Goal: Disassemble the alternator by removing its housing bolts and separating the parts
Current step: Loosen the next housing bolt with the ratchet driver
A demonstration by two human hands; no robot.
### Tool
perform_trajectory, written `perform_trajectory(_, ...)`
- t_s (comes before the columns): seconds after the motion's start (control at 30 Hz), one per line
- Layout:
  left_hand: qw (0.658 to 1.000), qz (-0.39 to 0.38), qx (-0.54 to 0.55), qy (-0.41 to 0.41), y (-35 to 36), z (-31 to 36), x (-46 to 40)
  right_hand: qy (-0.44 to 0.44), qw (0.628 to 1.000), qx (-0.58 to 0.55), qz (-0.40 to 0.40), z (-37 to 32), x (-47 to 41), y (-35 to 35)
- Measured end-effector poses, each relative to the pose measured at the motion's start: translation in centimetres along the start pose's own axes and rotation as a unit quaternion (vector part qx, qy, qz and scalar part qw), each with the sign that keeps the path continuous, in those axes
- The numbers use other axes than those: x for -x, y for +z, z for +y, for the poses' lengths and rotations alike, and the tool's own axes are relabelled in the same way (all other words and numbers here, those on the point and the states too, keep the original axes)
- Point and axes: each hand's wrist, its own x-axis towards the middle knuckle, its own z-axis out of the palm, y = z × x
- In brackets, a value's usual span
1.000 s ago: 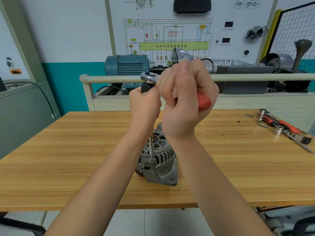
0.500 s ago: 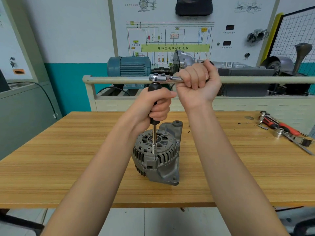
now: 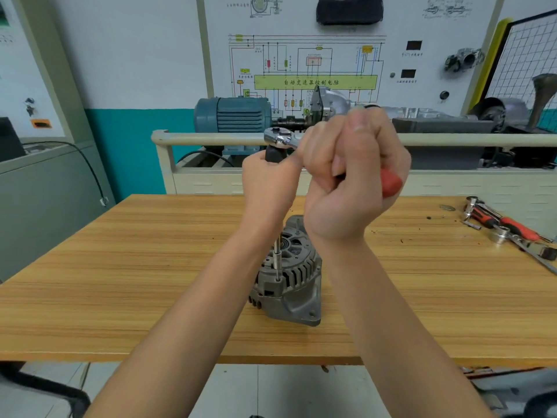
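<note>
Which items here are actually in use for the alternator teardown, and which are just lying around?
In use:
alternator
ratchet, handle gripped by right hand
extension bar on a housing bolt, steadied by left hand

Lying about:
spare wrenches and sockets at the table's right edge
blue motor behind the bench
wiring diagram board

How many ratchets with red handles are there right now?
2: one ratchet gripped by the right hand above the alternator; another lying among tools at the table's right edge. More may be hidden there.
</note>
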Motion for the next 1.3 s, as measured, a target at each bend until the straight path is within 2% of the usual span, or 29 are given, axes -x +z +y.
perform_trajectory(0.07, 0.997, -0.059, 0.035, -0.029, -0.6, 0.1, -0.2, 0.054, 0.995, -0.085, 0.024, 0.3, -0.8, -0.6)
perform_trajectory(0.17, 0.978, -0.186, 0.081, -0.049, -2.1, 0.3, -0.8, 0.191, 0.957, -0.207, 0.063, 0.9, -2.5, -2.2)
perform_trajectory(0.23, 0.948, -0.284, 0.127, -0.058, -3.0, 0.4, -1.4, 0.281, 0.912, -0.283, 0.096, 1.6, -3.4, -3.4)
perform_trajectory(0.3, 0.915, -0.362, 0.158, -0.081, -3.3, 0.6, -1.6, 0.342, 0.851, -0.371, 0.144, 2.5, -3.8, -4.3)
perform_trajectory(0.33, 0.906, -0.382, 0.158, -0.09, -3.0, 0.6, -1.5, 0.355, 0.826, -0.405, 0.167, 2.9, -3.8, -4.7)
perform_trajectory(0.4, 0.915, -0.369, 0.129, -0.097, -2.3, 0.6, -1.3, 0.355, 0.804, -0.428, 0.209, 3.4, -3.8, -5.3)
perform_trajectory(0.5, 0.955, -0.277, 0.075, -0.079, -1.7, 0.5, -1.2, 0.33, 0.832, -0.385, 0.225, 2.8, -3.7, -5.2)
perform_trajectory(0.6, 0.985, -0.152, 0.043, -0.067, -0.8, 0.4, -1.0, 0.278, 0.902, -0.284, 0.169, 1.8, -3.1, -4.2)
perform_trajectory(0.67, 0.996, -0.062, 0.022, -0.057, 0.0, 0.4, -0.6, 0.203, 0.956, -0.184, 0.101, 1.2, -2.3, -2.6)
perform_trajectory(0.73, 1.0, -0.001, -0.019, -0.021, 0.5, 0.3, -0.5, 0.079, 0.995, -0.051, 0.039, 0.8, -1.2, -1.2)
perform_trajectory(0.8, 0.998, -0.013, -0.05, 0.03, 0.7, 0.4, -0.2, -0.013, 0.998, 0.058, -0.017, 0.4, -0.2, -0.1)
perform_trajectory(0.87, 0.998, -0.037, -0.023, 0.037, 0.5, 0.4, 0.1, -0.03, 0.996, 0.081, -0.032, 0.1, 0.2, 0.2)
perform_trajectory(0.93, 0.999, -0.042, -0.004, 0.008, -0.1, 0.4, 0.0, -0.005, 0.999, 0.037, -0.019, 0.1, -0.2, -0.2)
perform_trajectory(1.0, 0.993, -0.112, 0.036, -0.03, -1.0, 0.4, -0.4, 0.064, 0.996, -0.061, 0.007, 0.4, -1.1, -1.0)
perform_trajectory(1.1, 0.958, -0.26, 0.098, -0.067, -2.7, 0.6, -1.4, 0.226, 0.947, -0.22, 0.066, 1.1, -2.9, -2.7)
perform_trajectory(1.2, 0.908, -0.377, 0.154, -0.093, -3.3, 0.8, -1.9, 0.35, 0.85, -0.362, 0.156, 2.5, -4.0, -4.3)
perform_trajectory(1.23, 0.91, -0.377, 0.145, -0.098, -3.1, 0.8, -1.8, 0.368, 0.823, -0.391, 0.185, 3.0, -4.3, -4.7)
perform_trajectory(1.3, 0.935, -0.325, 0.104, -0.096, -2.3, 0.8, -1.6, 0.372, 0.806, -0.403, 0.224, 3.5, -4.4, -5.3)
